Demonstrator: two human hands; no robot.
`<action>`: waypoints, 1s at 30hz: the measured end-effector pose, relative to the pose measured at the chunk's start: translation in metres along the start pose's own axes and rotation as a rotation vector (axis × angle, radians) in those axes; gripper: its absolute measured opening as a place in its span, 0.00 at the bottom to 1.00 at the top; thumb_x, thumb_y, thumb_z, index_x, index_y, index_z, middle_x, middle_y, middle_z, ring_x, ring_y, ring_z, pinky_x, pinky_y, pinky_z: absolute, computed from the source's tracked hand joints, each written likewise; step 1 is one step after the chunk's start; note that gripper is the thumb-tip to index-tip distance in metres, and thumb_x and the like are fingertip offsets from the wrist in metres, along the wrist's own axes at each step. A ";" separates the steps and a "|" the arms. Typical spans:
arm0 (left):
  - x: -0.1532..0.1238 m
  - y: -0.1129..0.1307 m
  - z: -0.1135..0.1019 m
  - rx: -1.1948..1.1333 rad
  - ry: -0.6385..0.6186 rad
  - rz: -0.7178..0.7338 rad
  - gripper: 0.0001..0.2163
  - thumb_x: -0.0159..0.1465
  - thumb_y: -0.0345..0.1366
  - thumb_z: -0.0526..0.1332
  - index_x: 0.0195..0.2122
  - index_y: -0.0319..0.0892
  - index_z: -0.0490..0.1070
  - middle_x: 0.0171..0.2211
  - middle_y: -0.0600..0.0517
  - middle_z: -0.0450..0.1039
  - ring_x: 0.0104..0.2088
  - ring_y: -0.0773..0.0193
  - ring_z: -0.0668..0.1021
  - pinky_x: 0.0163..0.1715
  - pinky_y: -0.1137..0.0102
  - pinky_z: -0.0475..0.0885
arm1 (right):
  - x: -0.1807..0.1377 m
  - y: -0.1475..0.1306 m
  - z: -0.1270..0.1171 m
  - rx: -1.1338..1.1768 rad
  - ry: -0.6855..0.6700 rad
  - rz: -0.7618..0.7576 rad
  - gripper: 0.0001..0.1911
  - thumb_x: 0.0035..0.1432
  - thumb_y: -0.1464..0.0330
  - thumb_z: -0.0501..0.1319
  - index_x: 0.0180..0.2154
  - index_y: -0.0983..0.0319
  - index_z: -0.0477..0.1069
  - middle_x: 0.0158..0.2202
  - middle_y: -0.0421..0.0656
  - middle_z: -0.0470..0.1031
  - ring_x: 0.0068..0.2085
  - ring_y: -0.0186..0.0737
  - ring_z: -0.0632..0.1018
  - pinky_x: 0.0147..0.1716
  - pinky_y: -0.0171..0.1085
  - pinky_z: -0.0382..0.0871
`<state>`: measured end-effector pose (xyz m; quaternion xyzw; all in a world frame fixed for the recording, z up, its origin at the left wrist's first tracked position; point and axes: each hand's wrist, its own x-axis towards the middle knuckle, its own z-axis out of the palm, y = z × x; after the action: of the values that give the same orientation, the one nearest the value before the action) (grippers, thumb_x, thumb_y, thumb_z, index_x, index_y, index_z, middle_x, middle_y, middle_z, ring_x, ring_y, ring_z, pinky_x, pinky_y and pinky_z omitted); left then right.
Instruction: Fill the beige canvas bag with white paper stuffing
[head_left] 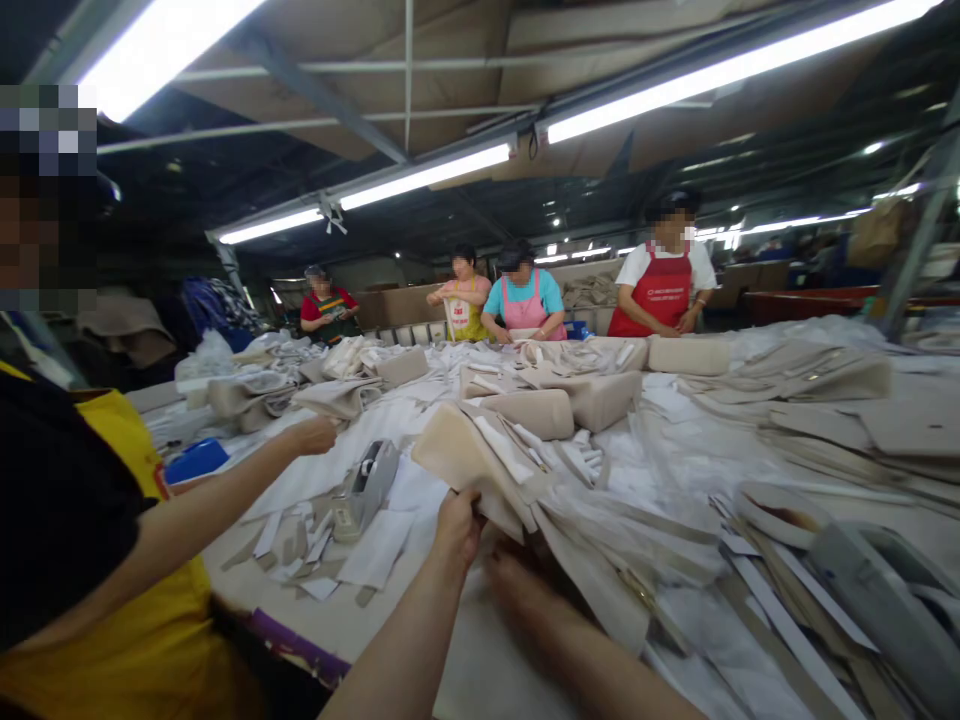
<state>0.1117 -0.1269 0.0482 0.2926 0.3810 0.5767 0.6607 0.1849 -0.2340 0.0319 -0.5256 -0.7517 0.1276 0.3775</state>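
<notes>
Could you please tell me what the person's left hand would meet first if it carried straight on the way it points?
Probably the folded beige fabric piece that the left hand already grips at its edge; depth beyond it is unclear.

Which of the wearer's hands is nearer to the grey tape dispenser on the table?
Left. The left hand grips the beige fabric piece just right of the tape dispenser; the right hand sits farther right, under the fabric.

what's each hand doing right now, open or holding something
Left hand: shut on the beige folded fabric piece, gripping its lower edge.
Right hand: under the same fabric, fingers hidden; cannot tell.
</notes>
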 end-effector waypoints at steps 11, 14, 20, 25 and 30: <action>-0.019 -0.029 -0.073 0.010 0.125 -0.181 0.05 0.53 0.24 0.57 0.30 0.37 0.68 0.22 0.50 0.73 0.23 0.62 0.75 0.24 0.69 0.72 | 0.010 0.020 -0.170 -0.454 0.171 0.288 0.17 0.60 0.66 0.49 0.50 0.56 0.65 0.48 0.43 0.72 0.47 0.42 0.72 0.45 0.36 0.61; -0.033 -0.030 -0.083 -0.044 0.145 -0.193 0.04 0.56 0.25 0.56 0.29 0.39 0.68 0.24 0.50 0.74 0.27 0.62 0.76 0.29 0.68 0.74 | 0.033 0.070 -0.176 -0.531 0.223 0.468 0.22 0.61 0.65 0.47 0.55 0.65 0.59 0.53 0.52 0.67 0.52 0.46 0.68 0.49 0.40 0.59; -0.059 -0.025 -0.082 -0.170 0.029 -0.048 0.10 0.62 0.43 0.55 0.40 0.45 0.68 0.35 0.50 0.74 0.38 0.59 0.77 0.37 0.64 0.74 | 0.004 0.122 -0.137 -0.542 0.072 0.575 0.25 0.57 0.64 0.53 0.55 0.68 0.58 0.55 0.57 0.63 0.53 0.55 0.66 0.48 0.50 0.56; -0.053 -0.033 -0.067 0.055 0.147 0.020 0.20 0.52 0.31 0.67 0.45 0.46 0.65 0.40 0.51 0.73 0.43 0.63 0.75 0.44 0.70 0.70 | -0.013 0.129 -0.117 -0.373 -0.184 0.534 0.16 0.59 0.61 0.50 0.40 0.63 0.71 0.41 0.50 0.76 0.43 0.44 0.74 0.42 0.38 0.62; -0.035 -0.039 -0.063 0.049 0.249 -0.004 0.12 0.54 0.26 0.63 0.40 0.39 0.67 0.36 0.48 0.74 0.36 0.63 0.77 0.41 0.67 0.71 | 0.000 0.131 -0.086 -0.308 -0.266 0.563 0.18 0.57 0.59 0.55 0.42 0.66 0.70 0.43 0.51 0.74 0.44 0.42 0.74 0.44 0.41 0.63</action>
<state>0.0778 -0.1709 -0.0123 0.2340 0.4749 0.5977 0.6021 0.3356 -0.1970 0.0136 -0.7418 -0.6303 0.1793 0.1424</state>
